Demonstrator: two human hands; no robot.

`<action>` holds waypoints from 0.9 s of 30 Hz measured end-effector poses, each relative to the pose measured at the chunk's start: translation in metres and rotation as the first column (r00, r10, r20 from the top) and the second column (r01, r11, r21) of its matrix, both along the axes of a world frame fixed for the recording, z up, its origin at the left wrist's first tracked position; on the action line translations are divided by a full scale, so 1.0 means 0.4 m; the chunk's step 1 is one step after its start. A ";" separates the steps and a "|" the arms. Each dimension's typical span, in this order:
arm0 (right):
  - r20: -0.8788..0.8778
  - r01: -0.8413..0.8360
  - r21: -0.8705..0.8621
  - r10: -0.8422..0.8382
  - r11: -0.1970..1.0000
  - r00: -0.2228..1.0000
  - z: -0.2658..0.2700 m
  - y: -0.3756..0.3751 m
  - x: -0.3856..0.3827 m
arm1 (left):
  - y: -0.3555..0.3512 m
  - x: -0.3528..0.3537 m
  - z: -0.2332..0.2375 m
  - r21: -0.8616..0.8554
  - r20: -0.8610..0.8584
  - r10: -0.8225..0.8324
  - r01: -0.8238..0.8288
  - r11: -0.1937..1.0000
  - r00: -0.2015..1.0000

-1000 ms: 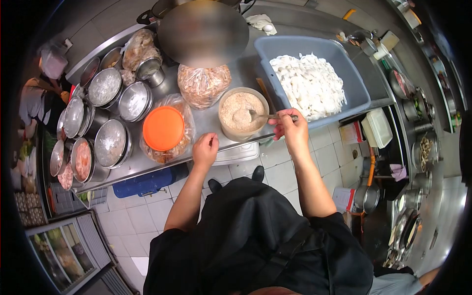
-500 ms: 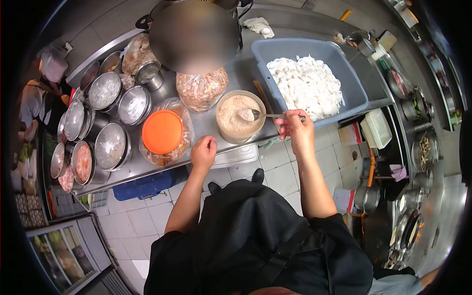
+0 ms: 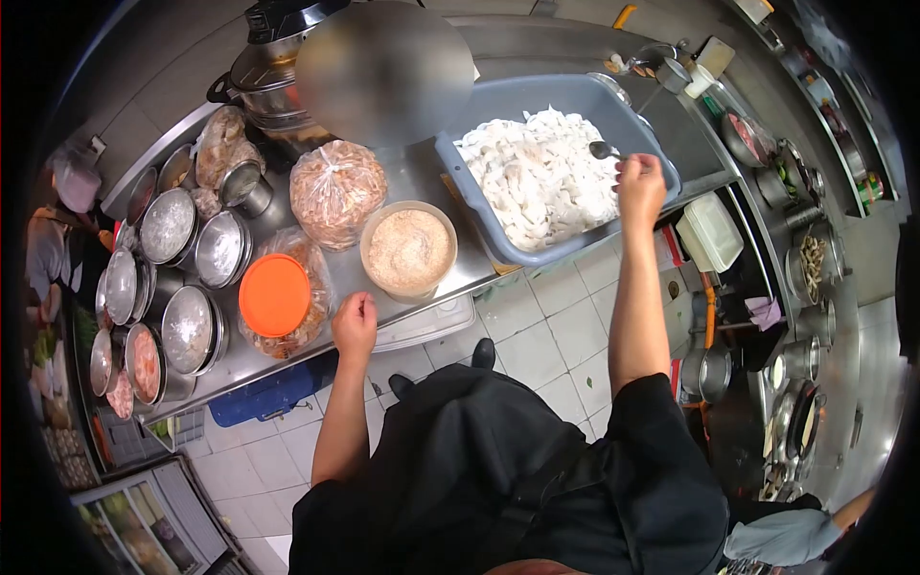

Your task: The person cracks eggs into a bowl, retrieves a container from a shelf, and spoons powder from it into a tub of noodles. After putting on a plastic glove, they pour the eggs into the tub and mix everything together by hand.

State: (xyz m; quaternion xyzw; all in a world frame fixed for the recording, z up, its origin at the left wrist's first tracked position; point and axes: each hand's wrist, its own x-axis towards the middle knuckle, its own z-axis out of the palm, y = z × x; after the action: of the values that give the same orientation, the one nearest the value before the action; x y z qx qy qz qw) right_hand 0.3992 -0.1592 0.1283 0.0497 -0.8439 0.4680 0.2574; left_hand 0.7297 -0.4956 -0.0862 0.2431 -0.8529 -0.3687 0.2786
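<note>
My right hand point(image 3: 640, 190) grips a metal spoon point(image 3: 604, 150) by its handle, above a grey-blue tub point(image 3: 455, 187) of white, pale pieces point(image 3: 546, 177). The spoon's bowl is over the right part of the pieces and looks dark. My left hand point(image 3: 356, 328) is closed at the table's front edge, between the orange lid point(image 3: 275, 294) and a round container point(image 3: 410, 251) of beige granular powder; whether it holds anything is hidden. A tied clear bag point(image 3: 338, 195) of brownish pieces stands behind the container.
Metal bowls point(image 3: 189, 329), some stacked, crowd the steel table's left side. A large pot point(image 3: 268, 91) stands behind them. A blue case point(image 3: 254, 395) lies under the table. At the lower right shows a co-worker's grey sleeve point(image 3: 786, 537). Pans line the right counter.
My right hand has lifted the spoon out of the powder container and moved it over the white pieces in the tub. The view has shifted, and my left hand stays near the table edge.
</note>
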 end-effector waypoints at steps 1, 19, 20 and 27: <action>0.028 -0.059 -0.152 0.064 0.987 0.998 0.029 0.002 0.020 | -0.004 -0.007 -0.002 -0.035 -0.022 0.000 -0.001 0.999 1.000; 0.418 -0.575 -0.338 0.667 0.745 0.617 -0.082 -0.395 0.432 | 0.001 0.004 0.032 -0.033 -0.022 -0.010 0.009 0.999 1.000; 0.418 -0.578 -0.337 0.668 0.743 0.615 -0.090 -0.400 0.434 | -0.001 0.006 0.034 -0.033 -0.023 -0.007 0.006 0.999 1.000; 0.391 -0.371 -0.625 0.686 0.687 0.613 -0.126 -0.365 0.438 | 0.000 0.006 0.043 -0.054 -0.047 -0.028 0.025 0.998 0.999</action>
State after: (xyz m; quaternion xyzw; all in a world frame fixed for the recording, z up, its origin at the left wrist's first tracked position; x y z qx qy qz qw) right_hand 0.5744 -0.3053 0.0779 0.0893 -0.6769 0.7093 -0.1753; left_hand 0.7319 -0.4956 -0.0689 0.2153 -0.8587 -0.3550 0.3004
